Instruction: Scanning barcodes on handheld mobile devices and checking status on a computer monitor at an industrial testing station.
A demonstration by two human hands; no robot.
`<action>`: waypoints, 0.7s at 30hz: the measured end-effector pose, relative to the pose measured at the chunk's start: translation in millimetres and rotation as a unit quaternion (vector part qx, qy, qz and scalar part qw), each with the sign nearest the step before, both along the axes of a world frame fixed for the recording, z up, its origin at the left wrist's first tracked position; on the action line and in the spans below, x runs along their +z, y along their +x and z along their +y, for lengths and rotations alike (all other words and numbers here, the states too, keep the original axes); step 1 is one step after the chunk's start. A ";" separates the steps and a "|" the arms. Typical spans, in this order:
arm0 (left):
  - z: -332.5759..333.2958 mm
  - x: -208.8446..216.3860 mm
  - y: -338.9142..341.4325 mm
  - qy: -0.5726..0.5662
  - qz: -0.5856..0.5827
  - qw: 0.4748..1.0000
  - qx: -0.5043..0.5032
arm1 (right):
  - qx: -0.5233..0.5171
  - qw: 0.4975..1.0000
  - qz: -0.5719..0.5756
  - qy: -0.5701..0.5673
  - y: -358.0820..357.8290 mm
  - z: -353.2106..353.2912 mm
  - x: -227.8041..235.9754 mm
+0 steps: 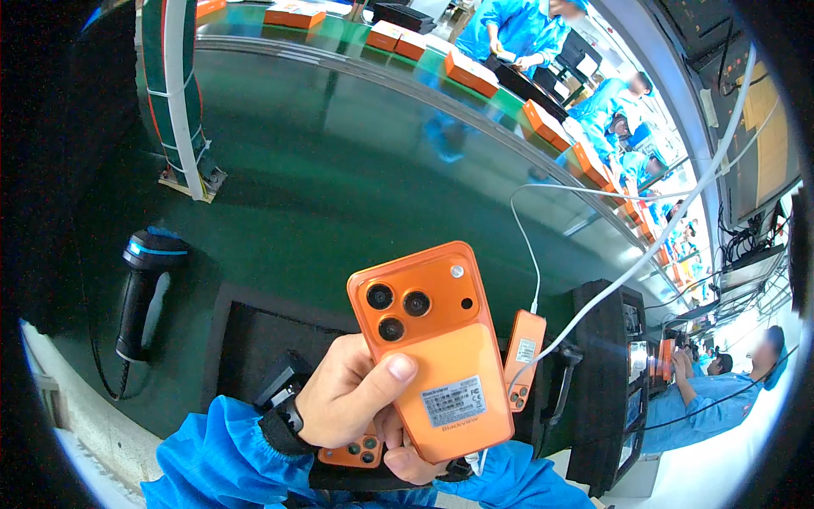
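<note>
My left hand (pixel 352 390) grips an orange smartphone (pixel 449 356), its thumb lying across the back. The back faces up and carries a broad camera block with three dark lenses and a printed silver label. At the phone's lower edge is my right hand (pixel 411 465), its fingers closed against the case and partly hidden behind it. Below my left wrist, a second orange phone (pixel 354 453) shows only its camera end. Just right of the held phone lies a third orange phone (pixel 524 348), labelled, with a white cable (pixel 534 288) reaching its upper end.
A black barcode scanner (pixel 146 288) stands at the left on the green table (pixel 339 170). A dark mat (pixel 254 327) lies under my hands; a black case (pixel 606 382) sits right. Orange boxes (pixel 471 72) line a conveyor beyond, where blue-clothed people work. White cables cross the right side.
</note>
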State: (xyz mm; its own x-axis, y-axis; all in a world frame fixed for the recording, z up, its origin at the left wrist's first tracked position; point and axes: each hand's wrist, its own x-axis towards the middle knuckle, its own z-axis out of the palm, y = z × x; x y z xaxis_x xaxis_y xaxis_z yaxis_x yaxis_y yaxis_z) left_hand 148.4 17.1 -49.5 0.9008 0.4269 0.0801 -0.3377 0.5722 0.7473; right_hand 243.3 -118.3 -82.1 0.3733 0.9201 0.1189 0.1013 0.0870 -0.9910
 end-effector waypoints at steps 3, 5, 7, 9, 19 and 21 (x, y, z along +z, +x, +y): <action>0.8 -0.7 -0.2 0.014 -0.002 1.000 0.007 | 0.027 1.000 0.005 -0.004 3.3 -0.5 -1.1; 1.6 -2.3 -0.3 0.046 -0.002 0.999 0.017 | 0.014 1.000 0.004 0.005 2.4 0.3 -1.0; 0.6 -2.6 1.3 0.041 -0.007 0.999 0.021 | 0.001 1.000 0.004 0.013 -0.1 1.0 -1.8; 0.3 -1.5 1.0 0.037 -0.010 0.999 0.027 | -0.021 0.999 0.032 0.008 -4.6 0.7 -1.9; 2.7 -1.7 -1.3 0.052 0.010 0.998 0.013 | -0.031 0.998 0.019 0.054 -6.6 3.3 -5.8; 2.0 -0.4 -1.3 0.051 0.011 0.999 0.010 | -0.043 0.997 0.043 0.050 -8.5 2.6 -5.5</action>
State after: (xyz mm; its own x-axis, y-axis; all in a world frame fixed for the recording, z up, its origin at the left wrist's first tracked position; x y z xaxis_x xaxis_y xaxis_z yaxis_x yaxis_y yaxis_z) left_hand 147.2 19.0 -49.9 0.8938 0.4361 0.1042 -0.3317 0.4866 0.8082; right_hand 234.8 -115.6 -87.7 0.4628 0.8696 0.1718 0.0269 0.1799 -0.9833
